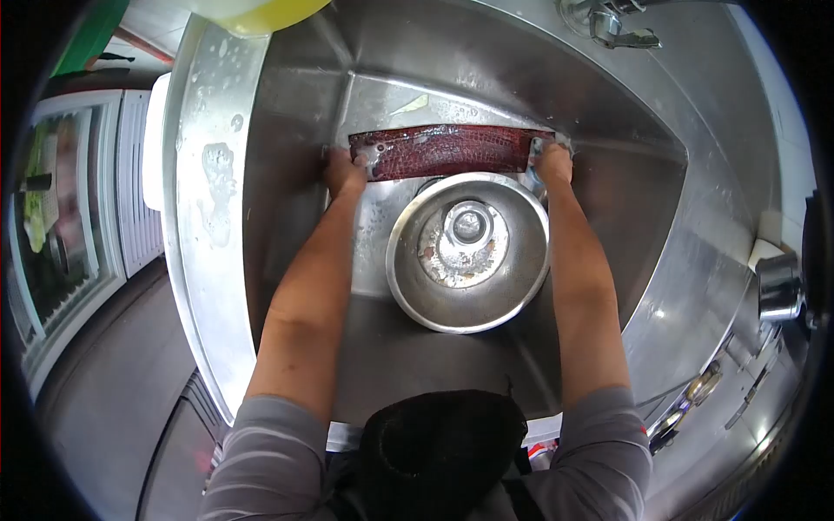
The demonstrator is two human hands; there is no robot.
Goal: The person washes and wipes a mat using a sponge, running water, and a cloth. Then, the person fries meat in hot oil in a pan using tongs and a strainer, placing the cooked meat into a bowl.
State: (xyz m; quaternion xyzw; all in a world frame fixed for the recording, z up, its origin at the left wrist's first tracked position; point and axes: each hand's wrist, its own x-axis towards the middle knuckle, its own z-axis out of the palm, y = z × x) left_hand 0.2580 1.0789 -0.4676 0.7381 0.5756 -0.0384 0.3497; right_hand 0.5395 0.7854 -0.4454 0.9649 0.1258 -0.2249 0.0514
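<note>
A long, dark red, wet-looking panel with a scaly pattern stretches across the far part of the steel sink; its exact kind I cannot tell. My left hand grips its left end, thumb on the top face. At the right end, my right hand is closed around the corner, beside a light patch. Just nearer to me than the panel sits a round metal bowl, with smaller round metal pieces inside it. The fingers beneath the panel are hidden.
High steel walls of the sink surround both arms. A tap stands at the far right, and a yellow container at the far left. Some scrap lies behind the panel. A metal pot is at the right.
</note>
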